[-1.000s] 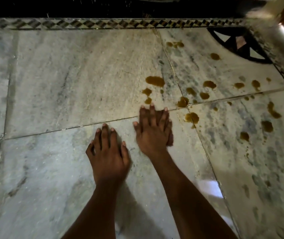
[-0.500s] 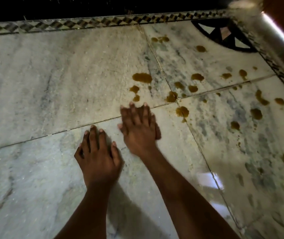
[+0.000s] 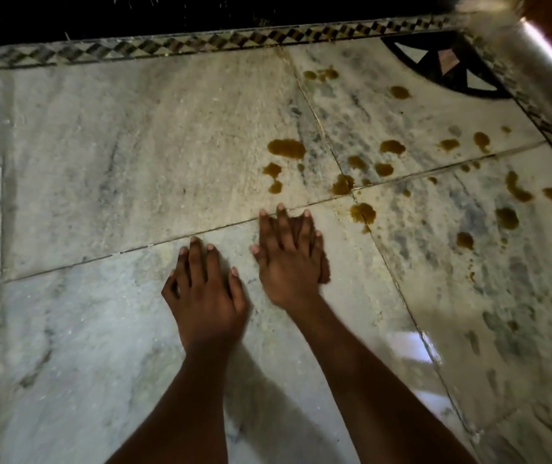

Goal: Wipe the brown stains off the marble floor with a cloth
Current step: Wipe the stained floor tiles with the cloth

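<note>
Brown stains are scattered over the pale marble floor point(image 3: 127, 145), from a big blotch point(image 3: 286, 149) just beyond my fingers to many smaller spots point(image 3: 505, 217) to the right. My right hand point(image 3: 284, 262) presses flat on the floor, fingers together, and its fingertips reach the tile joint. A dark reddish-brown cloth point(image 3: 325, 269) lies under it, and only its edge shows beside the little finger. My left hand point(image 3: 206, 289) rests flat on the bare marble, close to the left of the right hand and slightly nearer to me, holding nothing.
A patterned mosaic border point(image 3: 201, 45) runs along the far edge, with darkness beyond it. A black inlaid corner motif point(image 3: 448, 68) and a shiny raised edge point(image 3: 535, 51) close the far right. Window light glares off the floor point(image 3: 408, 343) beside my right forearm.
The view swayed left, then back to the right. Both hands stay pressed on the floor. The right hand with the cloth has slid only slightly and is still short of the stains.
</note>
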